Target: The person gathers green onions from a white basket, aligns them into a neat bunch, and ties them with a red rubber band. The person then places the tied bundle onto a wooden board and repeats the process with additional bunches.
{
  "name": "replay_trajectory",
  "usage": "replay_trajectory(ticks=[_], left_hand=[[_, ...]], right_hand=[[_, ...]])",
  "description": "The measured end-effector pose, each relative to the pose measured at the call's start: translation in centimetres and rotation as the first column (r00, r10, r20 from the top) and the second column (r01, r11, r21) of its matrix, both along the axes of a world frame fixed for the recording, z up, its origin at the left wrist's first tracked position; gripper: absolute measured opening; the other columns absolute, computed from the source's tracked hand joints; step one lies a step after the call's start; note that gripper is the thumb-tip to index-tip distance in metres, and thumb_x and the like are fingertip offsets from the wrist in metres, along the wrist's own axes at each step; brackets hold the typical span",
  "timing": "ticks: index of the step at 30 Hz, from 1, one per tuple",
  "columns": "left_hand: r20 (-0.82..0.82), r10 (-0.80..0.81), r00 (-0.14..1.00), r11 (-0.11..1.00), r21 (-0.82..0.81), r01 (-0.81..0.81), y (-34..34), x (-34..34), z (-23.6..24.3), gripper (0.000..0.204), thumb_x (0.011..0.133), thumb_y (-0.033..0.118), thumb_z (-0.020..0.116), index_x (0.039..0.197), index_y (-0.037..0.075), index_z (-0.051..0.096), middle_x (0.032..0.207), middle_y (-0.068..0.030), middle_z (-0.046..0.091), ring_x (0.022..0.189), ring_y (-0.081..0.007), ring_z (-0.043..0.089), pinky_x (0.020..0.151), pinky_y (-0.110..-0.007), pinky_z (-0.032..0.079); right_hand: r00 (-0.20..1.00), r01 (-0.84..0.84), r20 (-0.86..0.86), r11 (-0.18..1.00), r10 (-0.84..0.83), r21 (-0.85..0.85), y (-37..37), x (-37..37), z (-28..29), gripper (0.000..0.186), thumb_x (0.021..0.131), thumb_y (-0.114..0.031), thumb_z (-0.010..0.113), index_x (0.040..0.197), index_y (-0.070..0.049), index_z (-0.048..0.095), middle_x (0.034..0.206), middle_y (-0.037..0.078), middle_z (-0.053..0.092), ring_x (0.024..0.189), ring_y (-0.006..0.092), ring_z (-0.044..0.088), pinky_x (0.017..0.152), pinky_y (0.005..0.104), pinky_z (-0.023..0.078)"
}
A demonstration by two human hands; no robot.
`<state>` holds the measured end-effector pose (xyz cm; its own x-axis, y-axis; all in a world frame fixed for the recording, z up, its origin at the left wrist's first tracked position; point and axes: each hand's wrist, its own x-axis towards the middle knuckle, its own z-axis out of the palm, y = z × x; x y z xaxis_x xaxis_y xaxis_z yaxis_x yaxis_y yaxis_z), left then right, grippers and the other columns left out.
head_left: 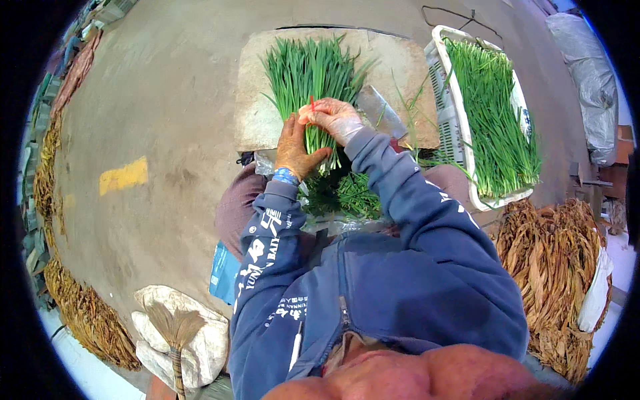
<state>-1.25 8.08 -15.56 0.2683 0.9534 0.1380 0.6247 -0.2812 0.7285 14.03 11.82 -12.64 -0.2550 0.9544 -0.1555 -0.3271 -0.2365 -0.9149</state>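
Observation:
A bundle of garlic chives [308,70] lies on a pale, worn board [252,100] in front of me, leaf tips pointing away and cut stems toward me. My left hand [293,148] is wrapped round the near part of the bundle, thumb on top. Just above it, my right hand [335,119] has thumb and fingers pinched on a thin red tie [312,103] that stands up over the stems. Whether the tie runs all the way round underneath is hidden. To the right of the bundle rests a wide metal blade [381,112], partly behind my right wrist.
A white plastic crate [455,100] full of long chives stands right of the board. Loose green trimmings [359,195] lie between my knees. Dried brown leaves [550,267] are heaped at the right. At lower left, a straw broom [176,330] rests on a white sack [157,299].

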Motion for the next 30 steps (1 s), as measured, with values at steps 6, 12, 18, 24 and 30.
replay_trajectory(ticks=[6,12,18,24,30], left_hand=[[0.405,0.163,0.9,0.986,-0.023,-0.168,0.5,0.7,0.2,0.041,0.077,0.034,0.068,0.104,0.003,0.066,0.13,-0.0185,0.048,0.121,-0.0334,0.044,0.103,-0.04,0.034],[0.159,0.176,0.972,0.971,0.138,-0.198,0.7,1.4,0.1,0.034,0.078,0.034,0.065,0.097,0.006,0.07,0.127,-0.0162,0.051,0.119,-0.0328,0.044,0.1,-0.042,0.034],[-0.091,0.168,0.982,0.979,0.131,-0.155,0.0,1.7,2.3,0.028,0.075,0.035,0.067,0.094,0.016,0.072,0.133,-0.0137,0.048,0.123,-0.0367,0.04,0.103,-0.046,0.029],[0.542,0.504,0.672,0.862,-0.359,-0.357,1.5,-3.1,-6.0,0.054,0.082,0.028,0.069,0.125,0.002,0.051,0.121,-0.0157,0.055,0.112,-0.0249,0.051,0.098,-0.034,0.037],[0.585,0.576,0.572,0.752,-0.654,-0.088,1.8,-0.6,-4.3,0.057,0.08,0.027,0.071,0.123,-0.003,0.047,0.11,-0.0103,0.059,0.096,-0.0186,0.055,0.087,-0.029,0.043]], right_hand=[[0.991,0.005,0.132,0.999,-0.012,0.05,0.6,-0.3,0.9,0.022,0.081,-0.001,0.065,0.102,0.005,0.06,0.097,0.012,0.066,0.088,0.0185,0.065,0.081,0.0274,0.052],[0.948,-0.034,0.315,0.971,-0.044,0.237,0.2,-1.5,1.9,0.011,0.081,0.004,0.061,0.091,0.003,0.065,0.111,0.009,0.059,0.1,0.0156,0.058,0.09,0.0276,0.047],[0.927,0.206,0.244,0.929,-0.286,0.308,0.8,-0.4,-0.8,0.023,0.086,-0.003,0.061,0.108,0.003,0.056,0.105,0.014,0.064,0.09,0.0189,0.063,0.089,0.0284,0.047],[0.818,0.374,0.386,0.904,-0.427,0.206,0.0,6.7,-3.6,0.036,0.089,-0.022,0.061,0.121,-0.006,0.058,0.112,0.003,0.062,0.103,0.012,0.055,0.089,0.0265,0.043],[0.911,0.268,0.404,0.871,-0.088,-0.413,-5.6,5.0,-4.9,0.063,0.082,-0.054,0.06,0.124,-0.008,0.051,0.1,0.003,0.059,0.082,0.0121,0.05,0.067,0.0291,0.042]])
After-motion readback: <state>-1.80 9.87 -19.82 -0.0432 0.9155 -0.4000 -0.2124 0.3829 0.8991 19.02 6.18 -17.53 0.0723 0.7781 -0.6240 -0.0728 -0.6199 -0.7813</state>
